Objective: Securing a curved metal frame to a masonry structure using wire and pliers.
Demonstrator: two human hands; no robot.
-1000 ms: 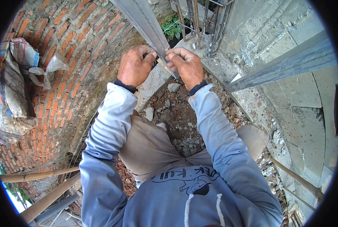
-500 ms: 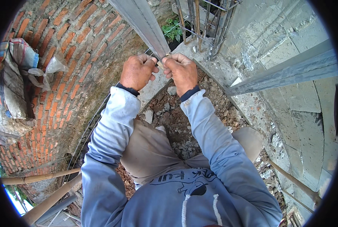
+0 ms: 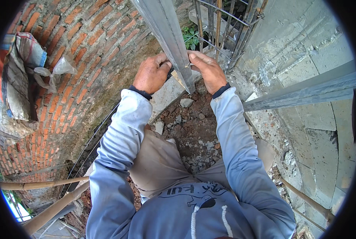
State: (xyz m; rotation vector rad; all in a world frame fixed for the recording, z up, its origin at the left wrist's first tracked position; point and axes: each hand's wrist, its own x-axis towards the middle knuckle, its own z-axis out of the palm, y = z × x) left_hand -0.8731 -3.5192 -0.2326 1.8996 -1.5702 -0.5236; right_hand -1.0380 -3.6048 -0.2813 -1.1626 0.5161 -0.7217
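**Grey metal post (image 3: 166, 34) between two bare hands: handling and visibility**

Position: post runs down from the upper edge of view, its lower end over the soil (image 3: 196, 131), near a concrete ledge (image 3: 162, 97). Left hand (image 3: 151, 74) at its left edge, right hand (image 3: 209, 73) at its right.

Hands: left fingers curled, thumb close to forefinger, a narrow pinch; cannot tell what, if anything, is between them. Right hand partly curled, thumb and fingertips close to the post edge beside a thin pale strand (image 3: 187, 66); cannot tell whether it grips either.

Handling (judged): post stiff, probably fairly heavy at full length; smooth faces could slip, and edges may be sharp. Best hold: both side faces, palms opposed, above the lower end. Strand looks light and flexible; fingertip pinch suits it.

Unclear: post's top cut off. Its rear face and several fingertips hidden. A tan strip (image 3: 178, 79) shows beside the lower post; wood likely, attachment not visible. Cannot tell whether the post's foot touches the ground.
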